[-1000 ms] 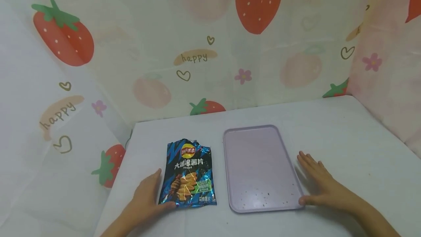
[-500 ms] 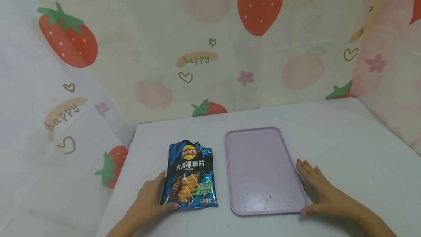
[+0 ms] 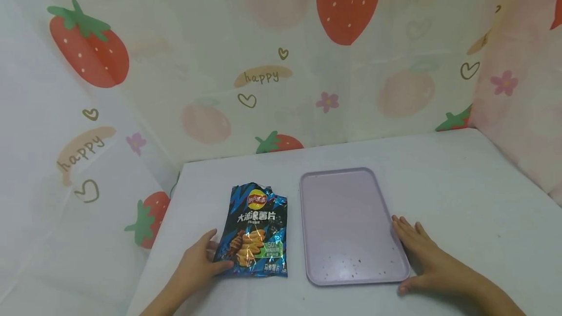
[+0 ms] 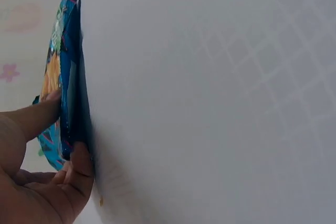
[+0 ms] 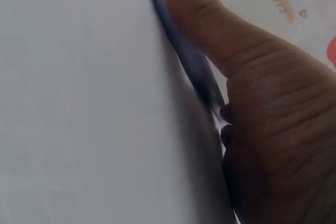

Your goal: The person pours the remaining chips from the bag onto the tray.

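A blue and black bag of chips (image 3: pixel 259 218) lies flat on the white table, its top edge jagged. My left hand (image 3: pixel 197 262) pinches the bag's lower left edge. In the left wrist view the thumb (image 4: pixel 39 114) presses the printed face of the bag (image 4: pixel 68 77), with fingers curled under its back. Right of the bag lies a lilac tray (image 3: pixel 347 218) with a few dark crumbs near its front. My right hand (image 3: pixel 426 255) stands at the tray's right rim, fingers fairly straight and thumb near the front corner. In the right wrist view that thumb (image 5: pixel 194 14) overlaps the tray's edge (image 5: pixel 191 69).
The white-covered table (image 3: pixel 456 184) carries the bag and tray side by side with a narrow gap between. Cloth walls (image 3: pixel 202 28) printed with strawberries and hearts rise at the back and both sides.
My left fingers have gone under the bag's left edge and the bag has tilted and shifted slightly right. My right hand has moved a little closer to the tray's right rim.
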Motion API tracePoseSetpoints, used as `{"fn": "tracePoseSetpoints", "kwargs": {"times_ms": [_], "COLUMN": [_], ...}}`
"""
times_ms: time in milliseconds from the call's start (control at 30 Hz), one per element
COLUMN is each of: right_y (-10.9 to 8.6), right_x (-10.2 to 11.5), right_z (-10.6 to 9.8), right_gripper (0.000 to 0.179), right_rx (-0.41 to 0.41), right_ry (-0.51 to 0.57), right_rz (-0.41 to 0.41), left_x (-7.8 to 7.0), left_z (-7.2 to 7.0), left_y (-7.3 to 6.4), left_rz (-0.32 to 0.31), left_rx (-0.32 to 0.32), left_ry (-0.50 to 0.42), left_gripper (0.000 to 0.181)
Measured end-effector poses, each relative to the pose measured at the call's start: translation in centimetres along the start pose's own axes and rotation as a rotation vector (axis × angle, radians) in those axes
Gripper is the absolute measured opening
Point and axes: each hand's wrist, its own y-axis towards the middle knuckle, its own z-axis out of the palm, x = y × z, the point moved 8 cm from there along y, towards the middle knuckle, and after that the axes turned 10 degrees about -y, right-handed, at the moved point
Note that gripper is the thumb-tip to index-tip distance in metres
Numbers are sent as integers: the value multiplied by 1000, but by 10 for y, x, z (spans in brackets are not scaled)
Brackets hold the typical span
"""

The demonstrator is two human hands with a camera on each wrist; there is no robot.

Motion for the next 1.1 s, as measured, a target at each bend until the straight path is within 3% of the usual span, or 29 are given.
{"fn": "tracePoseSetpoints", "kwargs": {"times_ms": [167, 400, 667, 833, 1100], "right_y": [0, 0, -1, -1, -1], "right_x": [-2, -3, -2, -2, -4], "right_z": [2, 3, 2, 2, 3], "right_gripper": [128, 128, 128, 128, 128], "right_rx": [7, -1, -19, -15, -11], "right_ry": [-11, -27, -35, -27, -34], "right_rz": [29, 34, 28, 36, 47], "left_x": [7, 15, 14, 11, 5], "left_z": [0, 1, -3, -6, -9], "left_y": [4, 6, 8, 8, 8], "left_rz": [-50, -94, -120, -117, -60], "left_rx": [-9, -8, -50, -75, -124], "left_ry": [-53, -246, -307, -336, -389], "left_gripper": [93, 59, 39, 32, 24]}}
